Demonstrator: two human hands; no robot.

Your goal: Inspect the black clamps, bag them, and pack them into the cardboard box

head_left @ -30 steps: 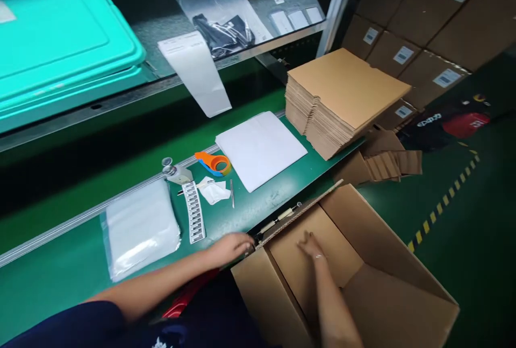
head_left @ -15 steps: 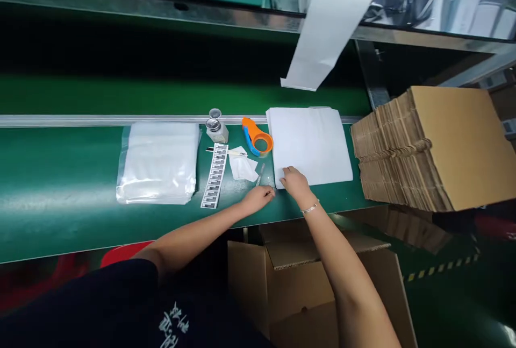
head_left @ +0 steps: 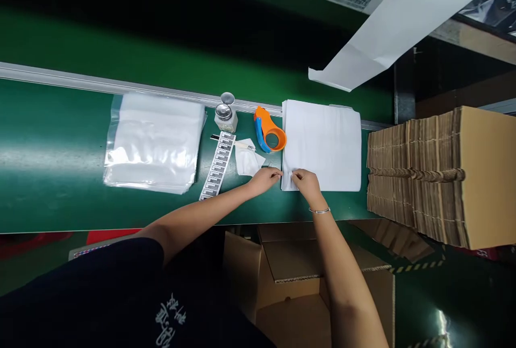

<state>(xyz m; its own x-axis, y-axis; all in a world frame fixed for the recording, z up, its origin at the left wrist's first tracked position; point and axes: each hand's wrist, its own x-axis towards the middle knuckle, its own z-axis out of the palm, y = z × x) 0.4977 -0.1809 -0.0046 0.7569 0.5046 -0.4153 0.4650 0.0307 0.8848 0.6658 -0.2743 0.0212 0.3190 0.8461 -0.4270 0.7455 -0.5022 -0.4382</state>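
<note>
A stack of white sheets (head_left: 322,143) lies on the green bench (head_left: 52,176). My left hand (head_left: 264,179) touches the stack's near left corner with its fingertips. My right hand (head_left: 305,183), a bracelet on its wrist, rests on the same corner just to the right, fingers pinching at the top sheet's edge. Whether a sheet is lifted I cannot tell. Below the bench edge stands an open cardboard box (head_left: 298,283).
Left of the sheets lie an orange tape dispenser (head_left: 270,134), a small bottle (head_left: 226,113), a crumpled wipe (head_left: 248,162), a label strip (head_left: 217,166) and a pile of clear bags (head_left: 155,141). Flat cardboard blanks (head_left: 443,170) are stacked at the right. A white sheet (head_left: 403,20) hangs from the shelf.
Both hands left the cardboard box and came up onto the bench, closing in on the near left corner of the white stack. The camera view swung from the box toward the bench.
</note>
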